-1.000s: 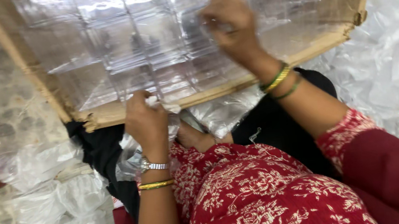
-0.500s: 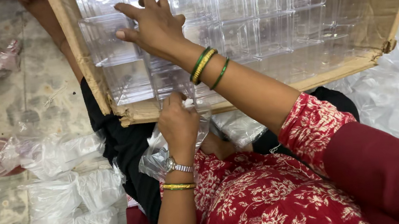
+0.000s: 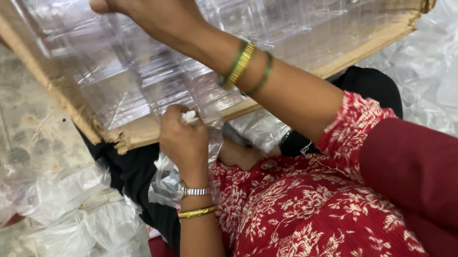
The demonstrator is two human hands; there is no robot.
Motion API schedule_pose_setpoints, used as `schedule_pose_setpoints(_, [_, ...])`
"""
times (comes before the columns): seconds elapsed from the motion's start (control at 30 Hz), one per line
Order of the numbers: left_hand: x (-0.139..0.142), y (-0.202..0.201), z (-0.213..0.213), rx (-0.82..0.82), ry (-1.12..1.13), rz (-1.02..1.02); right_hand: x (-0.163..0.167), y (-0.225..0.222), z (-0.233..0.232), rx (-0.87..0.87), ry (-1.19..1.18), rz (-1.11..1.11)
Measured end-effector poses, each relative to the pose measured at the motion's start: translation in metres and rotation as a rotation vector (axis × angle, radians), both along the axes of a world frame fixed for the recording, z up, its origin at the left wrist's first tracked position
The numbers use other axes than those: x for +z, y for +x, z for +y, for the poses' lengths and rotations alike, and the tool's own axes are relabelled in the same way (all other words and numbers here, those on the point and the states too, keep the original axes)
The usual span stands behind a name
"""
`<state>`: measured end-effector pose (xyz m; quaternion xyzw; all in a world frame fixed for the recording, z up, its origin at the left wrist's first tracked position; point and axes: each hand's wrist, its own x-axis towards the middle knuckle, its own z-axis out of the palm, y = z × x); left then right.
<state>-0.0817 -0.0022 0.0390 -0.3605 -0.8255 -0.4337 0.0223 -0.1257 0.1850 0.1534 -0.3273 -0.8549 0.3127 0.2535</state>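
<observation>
At the left of the frame you see a worn, mottled stone floor (image 3: pixel 9 140) in soft, even light. Crumpled clear plastic bags (image 3: pixel 76 235) cover its lower left; more plastic wrapping (image 3: pixel 455 65) fills the right edge.

Head view, looking steeply down (close), lap and box (image 3: pixel 144 133)

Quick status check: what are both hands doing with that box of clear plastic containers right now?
Left hand shut on clear plastic bag, at cardboard box edge. Right hand open, spread over clear containers. Nothing in the way.
</observation>
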Motion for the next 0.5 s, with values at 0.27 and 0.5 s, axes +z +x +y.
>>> schedule_pose_setpoints(0.27, [0.0,0.004,0.003,-0.001,-0.009,0.04,-0.007,0.156,-0.004,0.164,0.291,0.111])
schedule_pose_setpoints(0.5, [0.0,0.011,0.007,0.029,-0.033,0.028,-0.049,0.222,-0.001,0.104,0.2,-0.263])
